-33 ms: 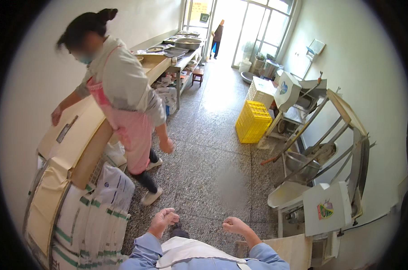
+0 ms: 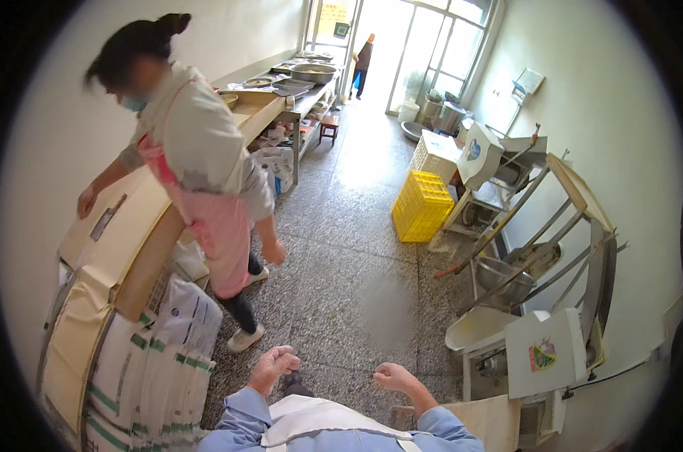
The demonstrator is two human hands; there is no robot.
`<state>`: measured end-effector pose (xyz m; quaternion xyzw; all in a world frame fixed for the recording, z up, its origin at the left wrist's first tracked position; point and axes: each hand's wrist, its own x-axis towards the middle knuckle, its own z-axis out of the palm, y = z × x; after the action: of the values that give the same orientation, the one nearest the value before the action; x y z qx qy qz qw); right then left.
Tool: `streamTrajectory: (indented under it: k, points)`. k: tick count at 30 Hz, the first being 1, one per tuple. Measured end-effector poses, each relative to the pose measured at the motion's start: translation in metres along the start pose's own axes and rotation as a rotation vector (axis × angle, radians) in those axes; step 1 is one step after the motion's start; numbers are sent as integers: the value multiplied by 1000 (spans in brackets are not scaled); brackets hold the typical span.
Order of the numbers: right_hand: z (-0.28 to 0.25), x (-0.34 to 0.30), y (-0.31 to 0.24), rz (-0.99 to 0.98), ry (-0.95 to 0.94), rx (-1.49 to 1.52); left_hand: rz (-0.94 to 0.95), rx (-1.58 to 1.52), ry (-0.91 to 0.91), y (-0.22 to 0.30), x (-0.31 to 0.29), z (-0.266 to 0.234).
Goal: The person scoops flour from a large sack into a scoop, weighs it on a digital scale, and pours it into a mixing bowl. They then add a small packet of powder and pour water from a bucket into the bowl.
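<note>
My left hand (image 2: 274, 368) hangs in front of my white apron (image 2: 322, 419), its fingers loosely curled with nothing visible in them. To its right, my right hand (image 2: 398, 378) is held at about the same height. Its fingers are bent inward, and it too appears to hold nothing. Both hands are apart from each other and touch no object. Below them a dark shoe (image 2: 296, 386) shows on the speckled floor (image 2: 319, 301).
At left a co-worker (image 2: 206, 151) in a pink apron walks beside a padded bench (image 2: 123, 226). Stacked white sacks (image 2: 160, 377) lie near me. Right: a yellow crate (image 2: 423, 206), machines (image 2: 546, 350) and a metal bowl (image 2: 505, 279). Another person (image 2: 363, 66) stands by the far doorway.
The co-worker has shifted slightly left and nearer to me, with the hanging arm moving left. My hands keep nearly the same pose.
</note>
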<state>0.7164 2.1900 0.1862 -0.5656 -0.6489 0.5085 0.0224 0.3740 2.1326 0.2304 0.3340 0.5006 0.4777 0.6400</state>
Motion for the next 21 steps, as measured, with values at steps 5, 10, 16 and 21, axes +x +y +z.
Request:
streamTrajectory:
  k: [5,10,16,21]
  points:
    - [-41,48,-16,141,73,122,9,11,-134,49,96,-10]
    - [-73,84,-16,141,157,178,-94,59,-284,79,187,13]
    - [-143,136,21,137,161,81,-70,66,-388,88,296,55]
    - [-230,192,51,197,173,-31,-50,107,-274,112,396,100]
